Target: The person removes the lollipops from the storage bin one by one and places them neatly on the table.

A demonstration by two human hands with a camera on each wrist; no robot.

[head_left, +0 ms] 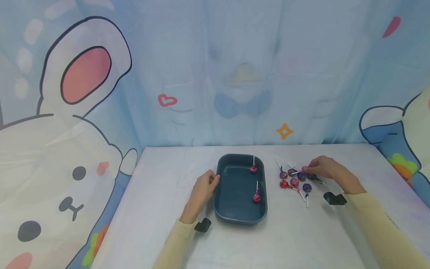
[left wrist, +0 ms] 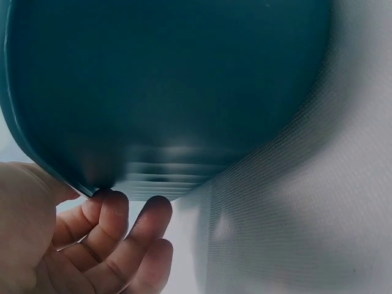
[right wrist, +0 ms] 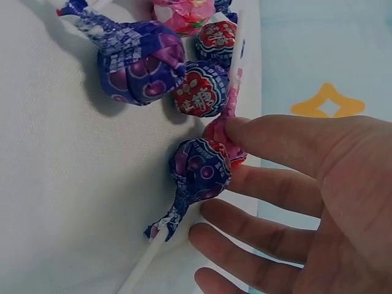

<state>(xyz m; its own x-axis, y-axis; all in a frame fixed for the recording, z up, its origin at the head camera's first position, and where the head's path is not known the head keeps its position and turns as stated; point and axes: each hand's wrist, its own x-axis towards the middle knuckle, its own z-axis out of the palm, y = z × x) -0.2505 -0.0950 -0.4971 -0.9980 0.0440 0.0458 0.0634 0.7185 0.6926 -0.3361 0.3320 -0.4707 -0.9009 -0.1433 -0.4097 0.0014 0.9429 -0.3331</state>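
A dark teal rectangular tray [head_left: 235, 209] stands on the white table, with two pink-wrapped lollipops [head_left: 256, 197] inside along its right side. My left hand [head_left: 203, 188] holds the tray's left rim, thumb and fingertips meeting at the edge in the left wrist view. Over the loose lollipops to the right, my right hand [head_left: 327, 168] pinches a pink lollipop [right wrist: 217, 131] by its wrapped head between thumb and forefinger. A purple-wrapped lollipop [right wrist: 199, 168] lies right against that pink head, just beside the other fingers.
Several more lollipops lie in a loose cluster right of the tray, among them a red one [head_left: 283, 184], a pink one [head_left: 294, 182] and a purple one [head_left: 307, 188]. A blue cartoon-printed curtain [head_left: 188, 123] hangs behind the table's back edge.
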